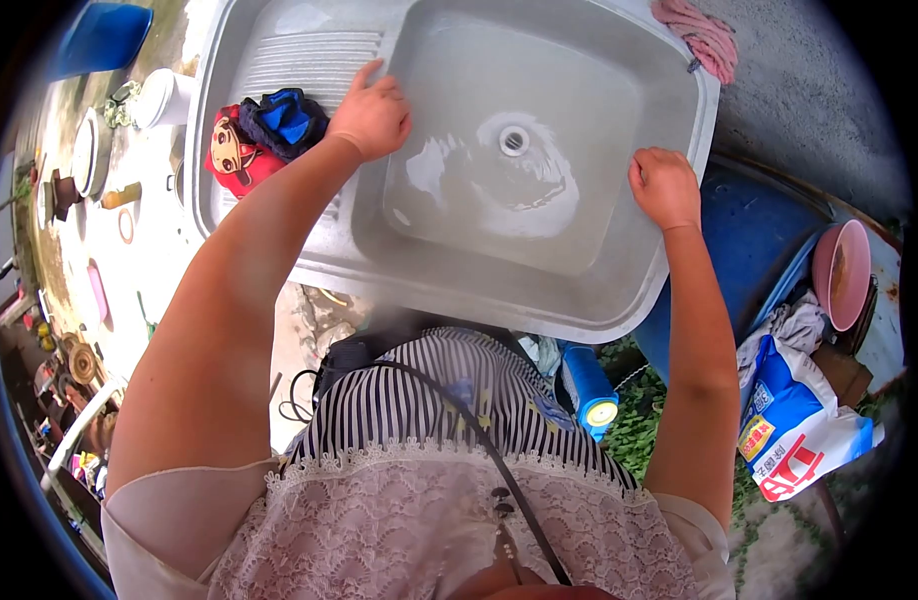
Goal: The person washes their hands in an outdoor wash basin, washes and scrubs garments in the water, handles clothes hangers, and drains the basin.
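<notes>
A grey sink with a ribbed washboard on its left side lies before me. My left hand is over the divider between washboard and basin, index finger stretched out, with nothing visible in it. Beside that wrist, on the washboard, sit a red cloth item with a cartoon face and a dark and blue cloth item. My right hand is at the basin's right wall by the rim, fingers curled in; whatever they may hold is hidden. Shallow water surrounds the drain.
A pink cloth hangs over the far right corner. To the right are a blue barrel, a pink bowl and a blue-white detergent bag. A blue cylinder stands below the sink's front edge. A white bucket is at left.
</notes>
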### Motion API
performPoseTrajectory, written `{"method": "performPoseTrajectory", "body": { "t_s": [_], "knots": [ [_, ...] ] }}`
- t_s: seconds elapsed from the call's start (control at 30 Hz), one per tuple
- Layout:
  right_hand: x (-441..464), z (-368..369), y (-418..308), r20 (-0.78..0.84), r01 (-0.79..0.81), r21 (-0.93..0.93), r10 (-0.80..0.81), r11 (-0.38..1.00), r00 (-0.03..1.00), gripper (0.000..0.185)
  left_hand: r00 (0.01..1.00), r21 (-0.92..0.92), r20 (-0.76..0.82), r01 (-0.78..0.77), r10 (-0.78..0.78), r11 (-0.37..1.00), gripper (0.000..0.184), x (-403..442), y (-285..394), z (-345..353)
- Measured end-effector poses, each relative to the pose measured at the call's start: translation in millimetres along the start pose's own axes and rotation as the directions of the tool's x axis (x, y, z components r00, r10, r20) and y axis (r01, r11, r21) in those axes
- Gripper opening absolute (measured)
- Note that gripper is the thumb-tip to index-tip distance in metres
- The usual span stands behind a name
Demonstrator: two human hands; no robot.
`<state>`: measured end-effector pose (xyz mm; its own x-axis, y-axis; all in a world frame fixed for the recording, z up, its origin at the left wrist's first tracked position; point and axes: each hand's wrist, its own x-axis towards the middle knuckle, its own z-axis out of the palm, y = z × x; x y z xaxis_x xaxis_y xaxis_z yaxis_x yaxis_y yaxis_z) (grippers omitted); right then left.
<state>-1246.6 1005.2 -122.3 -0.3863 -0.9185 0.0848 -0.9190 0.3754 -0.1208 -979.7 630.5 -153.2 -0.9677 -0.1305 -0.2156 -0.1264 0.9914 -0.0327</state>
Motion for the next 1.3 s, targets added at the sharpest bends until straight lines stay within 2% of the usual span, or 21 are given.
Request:
{"method": "performPoseTrajectory", "body": {
  "t_s": [1.3],
  "knots": [
    [-0.5, 2.8, 2.2, 0.031, 0.011, -0.007, -0.01, 1.0, 0.999, 0.011, 1.0, -0.019, -0.017, -0.007, 0.006, 1.0, 0.028, -0.6, -0.9, 0.3]
  ]
}}
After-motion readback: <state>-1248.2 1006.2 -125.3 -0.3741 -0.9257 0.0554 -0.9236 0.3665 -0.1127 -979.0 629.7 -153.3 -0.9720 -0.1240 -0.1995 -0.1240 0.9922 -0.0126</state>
